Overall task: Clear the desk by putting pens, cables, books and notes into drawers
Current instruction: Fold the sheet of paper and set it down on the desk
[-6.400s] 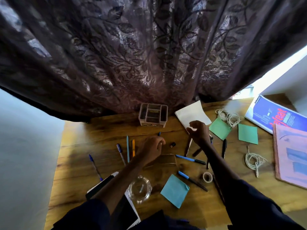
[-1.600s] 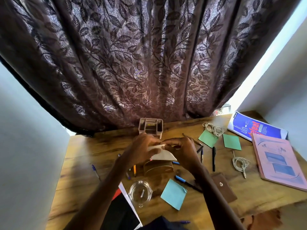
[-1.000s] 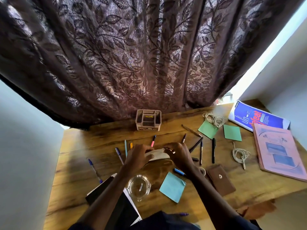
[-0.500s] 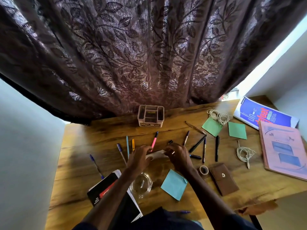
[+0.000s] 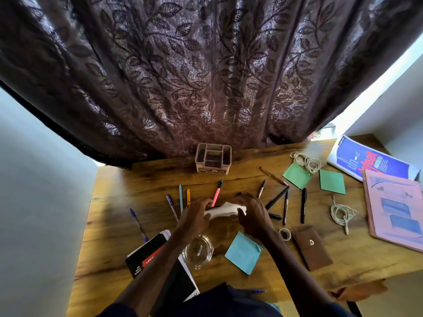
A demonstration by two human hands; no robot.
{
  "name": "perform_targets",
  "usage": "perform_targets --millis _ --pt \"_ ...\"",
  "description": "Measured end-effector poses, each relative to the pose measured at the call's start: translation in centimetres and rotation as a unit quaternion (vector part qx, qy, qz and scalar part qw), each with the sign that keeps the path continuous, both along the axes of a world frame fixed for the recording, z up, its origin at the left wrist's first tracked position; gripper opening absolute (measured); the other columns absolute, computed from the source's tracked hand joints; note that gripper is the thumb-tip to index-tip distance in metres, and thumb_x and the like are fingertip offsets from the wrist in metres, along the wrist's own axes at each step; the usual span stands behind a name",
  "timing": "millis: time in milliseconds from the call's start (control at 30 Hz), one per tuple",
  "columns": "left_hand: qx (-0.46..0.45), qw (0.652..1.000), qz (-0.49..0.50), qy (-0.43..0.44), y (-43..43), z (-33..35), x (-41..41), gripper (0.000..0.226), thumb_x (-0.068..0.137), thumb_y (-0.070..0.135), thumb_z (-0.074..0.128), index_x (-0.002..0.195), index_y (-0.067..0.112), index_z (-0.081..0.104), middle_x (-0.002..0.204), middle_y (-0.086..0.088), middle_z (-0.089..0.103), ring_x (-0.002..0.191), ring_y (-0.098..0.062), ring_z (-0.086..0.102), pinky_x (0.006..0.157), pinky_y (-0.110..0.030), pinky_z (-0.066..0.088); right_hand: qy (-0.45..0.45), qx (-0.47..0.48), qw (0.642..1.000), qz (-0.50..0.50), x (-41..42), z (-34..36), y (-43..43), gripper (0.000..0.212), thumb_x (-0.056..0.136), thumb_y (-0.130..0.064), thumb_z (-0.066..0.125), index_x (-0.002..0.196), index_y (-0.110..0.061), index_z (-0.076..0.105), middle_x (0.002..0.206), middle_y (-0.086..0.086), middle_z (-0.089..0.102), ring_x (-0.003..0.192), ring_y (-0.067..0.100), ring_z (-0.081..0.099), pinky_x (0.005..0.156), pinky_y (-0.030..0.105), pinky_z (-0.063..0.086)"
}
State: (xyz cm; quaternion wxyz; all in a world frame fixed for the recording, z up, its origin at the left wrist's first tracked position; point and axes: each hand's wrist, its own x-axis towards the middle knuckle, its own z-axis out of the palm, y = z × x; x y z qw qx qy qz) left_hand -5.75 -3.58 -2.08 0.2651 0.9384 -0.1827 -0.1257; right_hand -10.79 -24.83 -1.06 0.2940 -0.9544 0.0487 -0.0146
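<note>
So the big wooden bench [image 5: 128, 197] runs wall to wall under the curtain [image 5: 206, 76], and it's nowhere near cleared yet. Far right there's a blue book [image 5: 368, 161] with a pink book [image 5: 398, 209] lapping over its near edge, and a black book [image 5: 146, 257] sits at the near left under the left forearm. A little compartment organiser [image 5: 213, 158] stands at the far middle; no drawer is visible from here.

Scattered pens fan out across the middle, e.g. the pink pen [image 5: 216, 193] and a black marker [image 5: 303, 205], mostly lying near-to-far.

The bit that matters: a white paper note [image 5: 221, 209] sits dead centre, stretched left to right between both hands. The left hand [image 5: 194, 216] has its fingers pinched on the left end, and the right hand [image 5: 251, 213] has fingers closed over the right end, so neither is really nearer. It looks like it's getting folded or squashed down, just above the bench. My guess is it's headed for a drawer next, probably off the near edge.
</note>
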Motion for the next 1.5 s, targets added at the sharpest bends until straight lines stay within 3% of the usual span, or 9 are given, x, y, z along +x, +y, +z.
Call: perform_targets --millis 100,200,533,633,833,967,1200,1367,1500 --pt "-0.001 1.0 0.008 0.004 0.5 0.4 -0.2 0.055 0.09 0.024 0.073 0.141 0.023 0.053 0.139 0.006 0.059 0.127 -0.012 0.056 0.105 -0.034 0.05 0.086 -0.012 0.993 0.085 0.2 0.3 -0.4 0.074 0.08 -0.014 0.076 0.146 -0.021 0.045 0.147 0.005 0.05 0.135 0.022 0.048 0.105 0.028 0.045" --pt "-0.014 1.0 0.02 0.005 0.8 0.8 -0.4 0.052 0.091 0.025 0.072 0.14 0.023 0.053 0.138 0.006 0.059 0.125 -0.01 0.056 0.103 -0.034 0.051 0.128 -0.031 0.985 0.11 0.5 0.3 0.6 0.073 0.084 -0.016 0.071 0.15 -0.023 0.042 0.152 0.003 0.047 0.14 0.022 0.044 0.112 0.04 0.044" --pt "-0.156 0.975 0.154 0.038 1.8 3.4 -2.4 0.053 0.091 0.036 0.071 0.135 0.015 0.05 0.125 0.005 0.059 0.119 -0.012 0.057 0.095 -0.032 0.053 0.044 -0.074 0.995 0.046 1.8 4.0 2.6 0.051 0.071 -0.063 0.073 0.107 -0.026 0.066 0.096 -0.009 0.073 0.074 0.006 0.061 0.06 0.019 0.047" --pt "-0.222 0.964 0.126 0.075 1.2 4.6 -2.8 0.043 0.09 0.024 0.074 0.128 0.017 0.054 0.113 0.016 0.062 0.107 -0.002 0.064 0.081 -0.008 0.052 0.0 -0.018 1.0 -0.014 2.3 5.9 4.2 0.058 0.068 -0.07 0.073 0.098 -0.021 0.067 0.087 -0.009 0.07 0.07 0.009 0.063 0.058 0.026 0.052" --pt "-0.251 0.965 0.065 0.045 0.8 6.3 -2.7 0.086 0.076 0.023 0.086 0.145 0.011 0.036 0.137 0.005 0.058 0.124 -0.006 0.057 0.098 -0.021 0.054 -0.03 0.08 0.992 -0.093 3.0 7.9 8.0 0.056 0.069 -0.064 0.08 0.099 -0.02 0.063 0.08 -0.014 0.063 0.068 0.005 0.061 0.054 0.018 0.043" --pt "-0.232 0.967 0.11 0.001 2.0 6.9 -1.9 0.088 0.072 0.026 0.089 0.144 0.019 0.038 0.129 0.007 0.062 0.112 0.001 0.056 0.076 -0.001 0.047 -0.011 0.174 0.984 -0.048 2.8 8.4 9.9 0.049 0.073 -0.054 0.083 0.105 -0.022 0.065 0.09 -0.017 0.072 0.077 -0.005 0.069 0.062 0.012 0.053" --pt "-0.211 0.946 0.244 -0.038 6.7 5.8 -0.6 0.06 0.077 0.032 0.086 0.13 0.017 0.062 0.111 0.015 0.06 0.107 -0.012 0.059 0.08 -0.02 0.043 0.097 0.304 0.948 0.004 3.7 8.0 12.1 0.034 0.091 -0.057 0.059 0.085 -0.027 0.074 0.08 -0.015 0.074 0.073 -0.004 0.069 0.059 0.011 0.047" --pt "-0.172 0.914 0.364 -0.045 10.7 4.3 0.1 0.057 0.077 0.025 0.083 0.128 0.01 0.064 0.121 -0.011 0.07 0.113 -0.032 0.066 0.093 -0.041 0.054 0.152 0.29 0.945 0.019 5.9 6.1 15.5 0.036 0.097 -0.043 0.057 0.085 -0.013 0.073 0.09 0.014 0.075 0.089 0.033 0.073 0.081 0.054 0.058" --pt "-0.136 0.894 0.425 -0.036 13.5 3.9 1.4 0.058 0.076 0.025 0.082 0.126 0.005 0.061 0.118 -0.015 0.071 0.106 -0.036 0.068 0.09 -0.044 0.057 0.204 0.279 0.937 0.046 8.3 5.8 19.0 0.031 0.098 -0.042 0.055 0.082 -0.021 0.071 0.073 0.001 0.067 0.07 0.017 0.064 0.075 0.046 0.057"
